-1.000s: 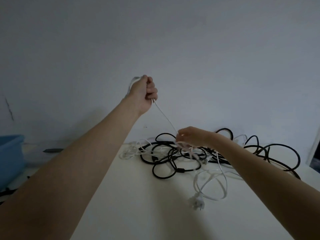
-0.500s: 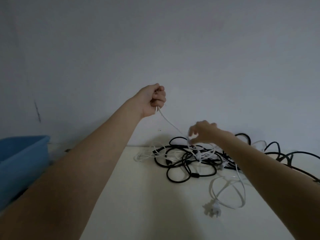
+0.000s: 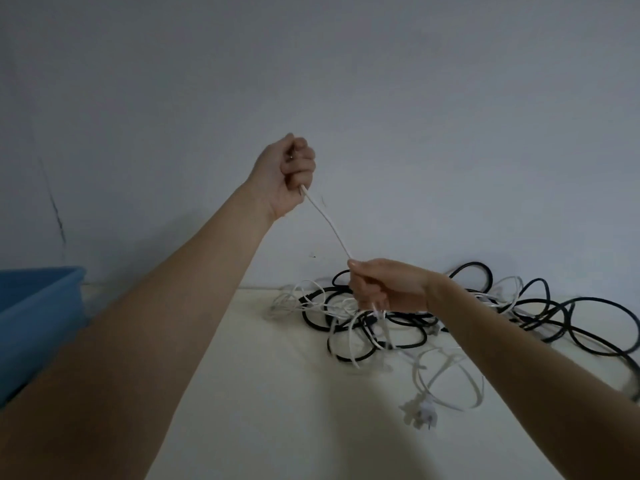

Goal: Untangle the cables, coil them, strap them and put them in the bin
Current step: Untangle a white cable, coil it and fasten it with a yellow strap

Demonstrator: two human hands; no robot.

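Note:
A tangle of black cables (image 3: 540, 317) and white cables lies on the pale table (image 3: 277, 410) against the wall. My left hand (image 3: 287, 174) is raised in a fist and grips one end of a white cable (image 3: 329, 223). That cable runs taut down to my right hand (image 3: 384, 285), which grips it just above the pile. Below my right hand the white cable drops into the tangle. A white plug (image 3: 420, 412) lies on the table nearer to me.
A blue bin (image 3: 38, 317) stands at the left edge, beside the table. A grey wall rises right behind the pile. The black loops spread toward the table's right side.
My right hand has closed round the white cable and lifted a little off the pile. My left hand has stayed raised, keeping the cable stretched between both hands.

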